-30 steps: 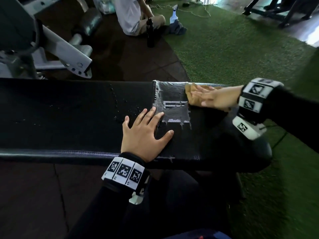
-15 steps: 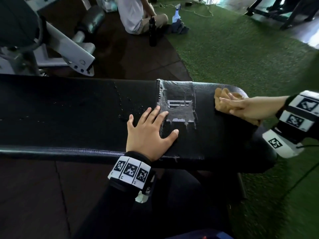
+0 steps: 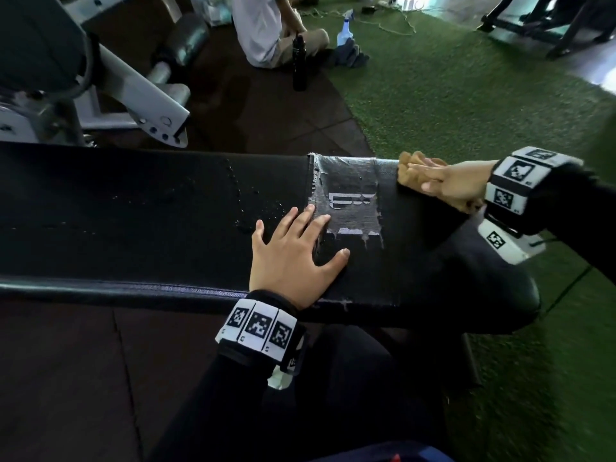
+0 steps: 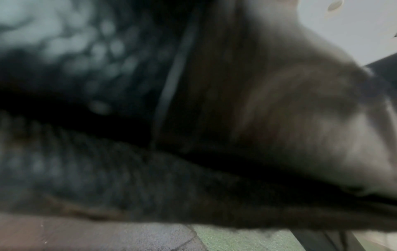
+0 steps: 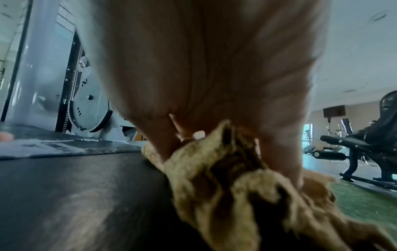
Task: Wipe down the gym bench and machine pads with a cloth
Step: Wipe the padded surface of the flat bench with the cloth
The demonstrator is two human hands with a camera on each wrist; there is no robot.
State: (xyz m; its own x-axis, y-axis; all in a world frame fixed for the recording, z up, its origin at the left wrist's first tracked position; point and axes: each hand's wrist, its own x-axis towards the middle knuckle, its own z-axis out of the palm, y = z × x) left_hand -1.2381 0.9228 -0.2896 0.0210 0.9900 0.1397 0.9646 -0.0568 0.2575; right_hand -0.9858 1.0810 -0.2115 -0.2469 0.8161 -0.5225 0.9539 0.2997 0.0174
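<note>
Setting: gym floor, dark rubber tiles on the left and near side, green turf [image 3: 466,95] on the right and far side.
Cloth: crumpled tan terry cloth [image 3: 408,171] sits on the far right part of the long black vinyl gym bench [image 3: 133,211], at its far edge.
Right hand: right hand [image 3: 450,185] lies on top of the cloth, fingers [image 5: 163,144] extended and dug into the folds, pressing it onto the pad. No full fist; wrist view shows fabric bunched between the fingers.
Left hand: left hand [image 3: 293,258] flat on the bench near the front edge, fingers spread and straight, holding nothing, bracing. Left wrist view too blurred to add anything.
Bench surface: grey worn patch with a faded logo [image 3: 346,201] between the two hands; water droplets [image 3: 246,201] just left of it, unwiped.
Step, my read: wiping the right end, then working left.
How to do it well: flatten the cloth for more contact, keep the palm loaded, overlap strokes, go light over the frayed edge of the patch so the weave doesn't snag, and finish on the droplets.
Surroundings: white machine frame [image 3: 140,98] far left; seated person in a white shirt [image 3: 256,28], black bottle [image 3: 299,61] and spray bottle [image 3: 345,31] on the far floor.
</note>
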